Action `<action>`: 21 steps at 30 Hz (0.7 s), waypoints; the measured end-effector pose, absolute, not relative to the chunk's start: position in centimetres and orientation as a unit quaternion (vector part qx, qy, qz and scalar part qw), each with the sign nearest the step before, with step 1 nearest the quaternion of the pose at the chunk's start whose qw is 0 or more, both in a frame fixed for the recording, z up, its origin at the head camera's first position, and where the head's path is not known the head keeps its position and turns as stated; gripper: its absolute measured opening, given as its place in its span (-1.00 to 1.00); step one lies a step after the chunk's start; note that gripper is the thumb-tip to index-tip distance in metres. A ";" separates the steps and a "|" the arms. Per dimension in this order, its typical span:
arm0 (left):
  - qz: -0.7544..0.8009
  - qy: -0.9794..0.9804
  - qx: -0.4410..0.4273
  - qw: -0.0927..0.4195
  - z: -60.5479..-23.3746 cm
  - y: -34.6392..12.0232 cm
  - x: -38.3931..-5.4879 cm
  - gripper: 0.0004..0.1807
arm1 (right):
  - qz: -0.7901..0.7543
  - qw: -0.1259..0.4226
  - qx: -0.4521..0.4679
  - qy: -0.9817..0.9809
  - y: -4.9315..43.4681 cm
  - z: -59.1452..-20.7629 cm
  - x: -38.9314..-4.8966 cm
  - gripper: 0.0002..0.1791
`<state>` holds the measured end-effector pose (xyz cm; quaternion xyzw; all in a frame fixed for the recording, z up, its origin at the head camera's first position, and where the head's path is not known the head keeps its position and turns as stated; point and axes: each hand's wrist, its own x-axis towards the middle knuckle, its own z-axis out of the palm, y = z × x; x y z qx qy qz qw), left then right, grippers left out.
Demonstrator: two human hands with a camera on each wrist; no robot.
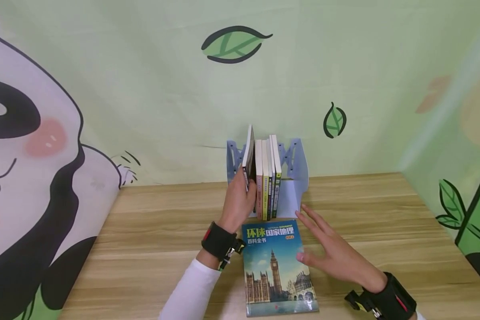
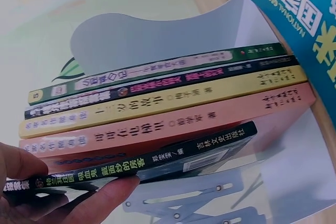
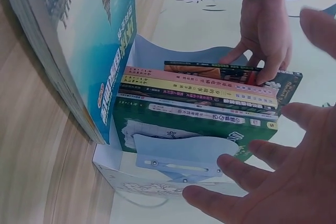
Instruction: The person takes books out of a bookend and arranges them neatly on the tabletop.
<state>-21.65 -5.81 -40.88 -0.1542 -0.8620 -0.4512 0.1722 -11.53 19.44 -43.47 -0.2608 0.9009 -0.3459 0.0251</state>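
Observation:
My left hand (image 1: 238,202) pinches a thin black-spined book (image 2: 152,163) between thumb and fingers. This book stands raised and slightly tilted at the left end of a row in a pale blue expandable bookshelf (image 1: 302,166). Beside it in the row are a pink-spined book (image 2: 173,121), a yellow-spined book (image 2: 173,98), a dark-spined book and a green book (image 3: 210,121). My right hand (image 1: 338,255) hovers with fingers spread, near the shelf's right front corner, holding nothing. A large blue geography book (image 1: 278,275) with a clock tower on its cover lies flat in front of the shelf.
The shelf stands on a wood-grain table (image 1: 160,249), close to a pale green backdrop (image 1: 152,111) printed with leaves and a panda. Inside the shelf, gaps show on both sides of the book row.

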 end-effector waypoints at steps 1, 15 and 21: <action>-0.451 -0.862 -0.154 0.174 -40.7 -5.8 -21.6 -0.43 | -0.346 0.028 -0.259 0.901 19.4 -43.4 -11.5 0.01; -0.447 -0.860 -0.151 0.195 -39.1 -5.8 -21.7 -0.49 | -0.337 0.011 -0.275 0.900 19.3 -42.7 -11.4 0.09; -0.450 -0.856 -0.150 0.204 -38.6 -5.8 -21.9 -0.47 | -0.332 0.011 -0.270 0.903 19.4 -42.6 -11.4 0.10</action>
